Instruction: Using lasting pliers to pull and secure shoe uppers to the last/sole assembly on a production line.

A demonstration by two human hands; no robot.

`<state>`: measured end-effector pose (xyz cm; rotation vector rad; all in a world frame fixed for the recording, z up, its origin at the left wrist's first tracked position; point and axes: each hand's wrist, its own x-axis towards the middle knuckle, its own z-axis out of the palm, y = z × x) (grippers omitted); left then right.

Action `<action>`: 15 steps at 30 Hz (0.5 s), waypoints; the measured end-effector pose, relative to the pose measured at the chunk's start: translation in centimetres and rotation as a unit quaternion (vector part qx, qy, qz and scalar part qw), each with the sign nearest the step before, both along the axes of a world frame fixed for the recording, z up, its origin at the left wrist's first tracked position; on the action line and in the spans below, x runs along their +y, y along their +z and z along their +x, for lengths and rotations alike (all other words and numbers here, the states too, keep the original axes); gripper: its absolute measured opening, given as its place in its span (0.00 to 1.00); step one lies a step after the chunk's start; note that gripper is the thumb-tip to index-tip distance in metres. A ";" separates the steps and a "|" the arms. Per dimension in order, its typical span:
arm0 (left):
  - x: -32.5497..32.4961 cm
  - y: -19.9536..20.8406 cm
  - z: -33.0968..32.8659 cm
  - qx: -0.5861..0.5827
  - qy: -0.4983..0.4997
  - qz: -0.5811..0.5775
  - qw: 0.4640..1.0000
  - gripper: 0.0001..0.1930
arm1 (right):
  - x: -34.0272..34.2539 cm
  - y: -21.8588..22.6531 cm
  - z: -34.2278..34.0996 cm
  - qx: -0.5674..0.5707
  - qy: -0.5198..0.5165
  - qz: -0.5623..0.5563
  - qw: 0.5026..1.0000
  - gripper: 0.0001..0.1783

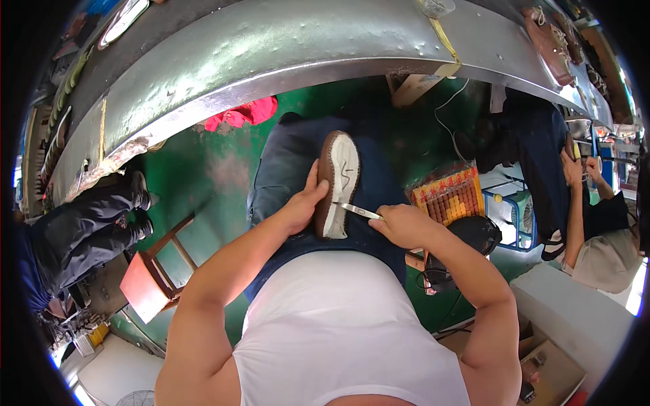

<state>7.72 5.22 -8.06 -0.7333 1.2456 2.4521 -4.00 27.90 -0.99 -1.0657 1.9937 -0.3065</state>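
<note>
A brown shoe (342, 177) rests over my lap with its pale sole facing up and its toe pointing away from me. A dark wavy line runs along the front half of that sole. My left hand (302, 204) grips the shoe from its left side, the thumb lying along its edge. In my right hand (401, 225) is a slim, white, pen-like tool (362, 212); its dark tip meets the sole near the middle. The tip is too small for me to tell its exact kind.
A metal-topped workbench (271, 47) curves across the far side, with brown shoes (547, 44) at its right. Red cloth (245, 114) lies under it. A wooden stool (147, 284) stands left, a beaded seat mat (448, 196) right. Other people sit at both sides.
</note>
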 end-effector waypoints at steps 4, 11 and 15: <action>0.9 0.4 1.4 -0.001 0.083 0.091 0.992 0.32 | -1.3 1.2 0.8 0.112 0.010 -0.058 0.992 0.22; 0.0 0.4 1.9 0.026 0.094 0.170 0.981 0.34 | -2.4 -1.7 1.4 0.026 -0.036 -0.079 0.996 0.21; 1.3 -0.1 1.5 0.044 0.043 0.021 0.998 0.42 | -0.2 -2.3 3.2 0.017 -0.154 -0.149 0.977 0.23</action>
